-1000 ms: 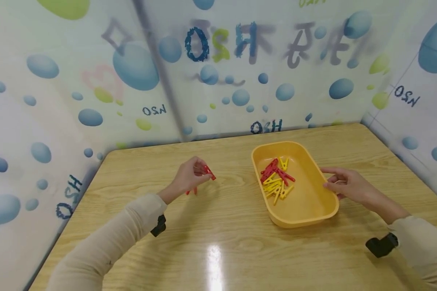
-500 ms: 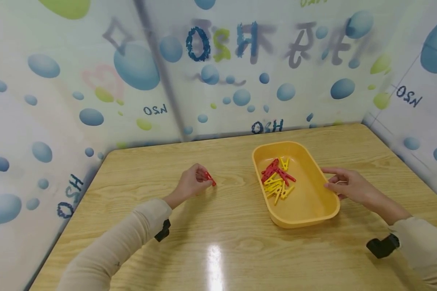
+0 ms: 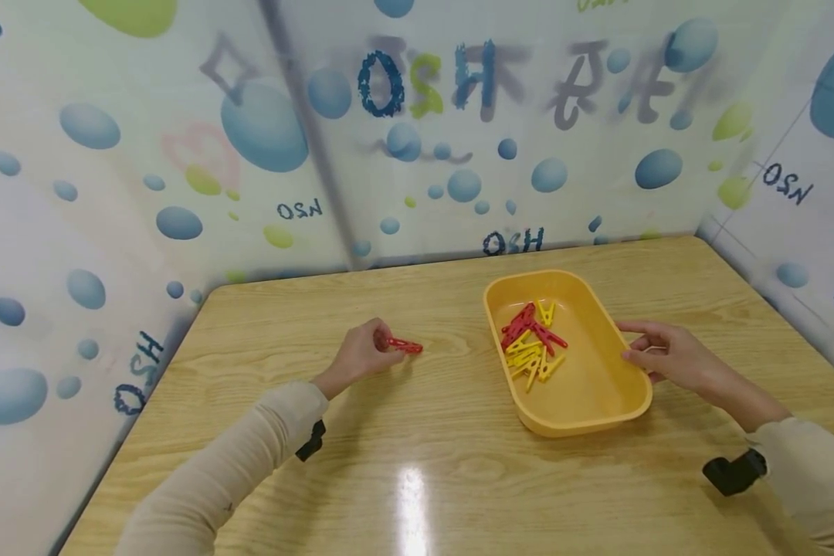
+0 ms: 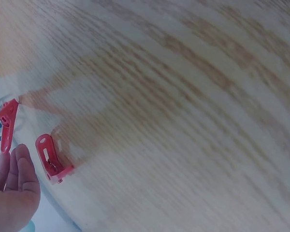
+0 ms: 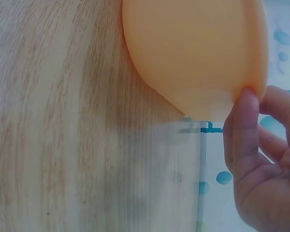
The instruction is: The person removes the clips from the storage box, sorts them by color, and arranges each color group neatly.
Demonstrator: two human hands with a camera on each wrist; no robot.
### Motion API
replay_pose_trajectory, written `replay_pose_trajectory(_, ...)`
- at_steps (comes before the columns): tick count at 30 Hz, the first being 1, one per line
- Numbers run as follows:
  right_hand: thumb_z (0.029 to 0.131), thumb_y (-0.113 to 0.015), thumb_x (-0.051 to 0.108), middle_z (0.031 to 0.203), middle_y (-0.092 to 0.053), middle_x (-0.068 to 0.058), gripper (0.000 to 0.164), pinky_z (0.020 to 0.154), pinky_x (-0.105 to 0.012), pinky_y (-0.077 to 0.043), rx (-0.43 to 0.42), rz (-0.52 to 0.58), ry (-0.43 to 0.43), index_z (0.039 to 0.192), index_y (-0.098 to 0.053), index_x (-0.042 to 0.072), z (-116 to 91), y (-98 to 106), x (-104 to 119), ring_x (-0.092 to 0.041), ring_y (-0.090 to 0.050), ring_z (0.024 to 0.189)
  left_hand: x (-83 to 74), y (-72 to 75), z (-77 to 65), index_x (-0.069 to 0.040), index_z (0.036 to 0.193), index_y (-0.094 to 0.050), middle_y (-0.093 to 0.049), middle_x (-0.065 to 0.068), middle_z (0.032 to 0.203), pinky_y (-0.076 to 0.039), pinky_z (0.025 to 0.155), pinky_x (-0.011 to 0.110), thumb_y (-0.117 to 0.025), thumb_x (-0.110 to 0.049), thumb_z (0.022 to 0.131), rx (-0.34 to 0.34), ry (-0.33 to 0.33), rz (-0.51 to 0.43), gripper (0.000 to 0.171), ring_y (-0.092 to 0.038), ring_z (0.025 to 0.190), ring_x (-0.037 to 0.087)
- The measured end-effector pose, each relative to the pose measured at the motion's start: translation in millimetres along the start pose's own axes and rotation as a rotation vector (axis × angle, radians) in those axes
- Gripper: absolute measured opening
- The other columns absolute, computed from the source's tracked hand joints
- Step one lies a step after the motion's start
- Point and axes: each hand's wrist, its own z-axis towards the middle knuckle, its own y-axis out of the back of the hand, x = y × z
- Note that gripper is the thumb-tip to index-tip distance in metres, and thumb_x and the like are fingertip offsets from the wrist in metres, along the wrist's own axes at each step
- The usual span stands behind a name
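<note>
Between its thumb and fingers my left hand (image 3: 361, 357) pinches a red clothespin (image 3: 406, 346), low over the wooden table. The left wrist view shows that red clothespin (image 4: 8, 123) at the fingertips, and a second red clothespin (image 4: 52, 159) on the table beside the hand. This second one is hidden in the head view. On the right, my right hand (image 3: 677, 359) grips the rim of a yellow plastic basin (image 3: 591, 394), thumb on the inner side. Red clothespins (image 3: 528, 328) and yellow clothespins (image 3: 528, 359) lie heaped in the basin's left part.
The wooden table (image 3: 445, 463) ends at a wall (image 3: 361, 185) printed with blue and green drops. A second wall (image 3: 799, 255) borders the right side. Dark wrist cameras (image 3: 734, 471) are strapped under both sleeves.
My left hand has come slightly down toward the table, and the red clothespin in it has turned from steep to nearly level. My right hand stays on the basin's rim.
</note>
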Motion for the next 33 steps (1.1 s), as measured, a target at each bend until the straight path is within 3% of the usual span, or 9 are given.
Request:
replay_pose_trajectory(12, 0.09, -0.055, 0.02, 0.09, -0.052, -0.014, 0.059, 0.06, -0.031, -0.051, 0.009, 0.034, 0.023, 0.135, -0.029, -0.008, -2, 1, 0, -0.013, -0.057, 0.069, -1.4, -10.8, 3.8, -0.004, 0.08, -0.055, -0.05, 0.003, 0.066, -0.036, 0.053, 0.024, -0.078, -0.026, 0.068, 0.052, 0.007, 0.122, 0.034, -0.043, 0.058, 0.014)
replay_pose_trajectory(24, 0.09, -0.055, 0.02, 0.091, -0.052, -0.014, 0.059, 0.06, -0.031, -0.052, 0.018, 0.043, 0.03, 0.135, -0.028, -0.009, 0, 0, -1, -0.012, -0.057, 0.071, -2.4, -15.1, 2.4, -0.005, 0.078, -0.057, -0.051, 0.001, 0.065, -0.037, 0.054, 0.025, -0.078, -0.031, 0.067, 0.081, -0.049, 0.177, 0.035, -0.044, 0.059, 0.014)
replay_pose_trajectory(29, 0.091, -0.054, 0.019, 0.09, -0.052, -0.014, 0.059, 0.06, -0.031, -0.052, 0.017, 0.052, 0.025, 0.135, -0.027, -0.009, -1, 0, -1, -0.012, -0.058, 0.07, -4.1, -17.2, 4.1, -0.005, 0.084, -0.058, -0.054, 0.003, 0.075, -0.041, 0.061, 0.029, -0.076, -0.03, 0.07, 0.077, -0.061, 0.16, 0.034, -0.047, 0.067, 0.016)
replay_pose_trajectory(33, 0.091, -0.054, 0.02, 0.09, -0.053, -0.014, 0.06, 0.06, -0.032, -0.052, 0.018, 0.056, 0.024, 0.135, -0.027, -0.009, -1, 0, -1, -0.012, -0.058, 0.07, -5.3, -21.6, 7.2, -0.004, 0.091, -0.06, -0.058, 0.005, 0.083, -0.045, 0.067, 0.031, -0.075, -0.025, 0.072, 0.086, -0.123, 0.104, 0.033, -0.053, 0.074, 0.017)
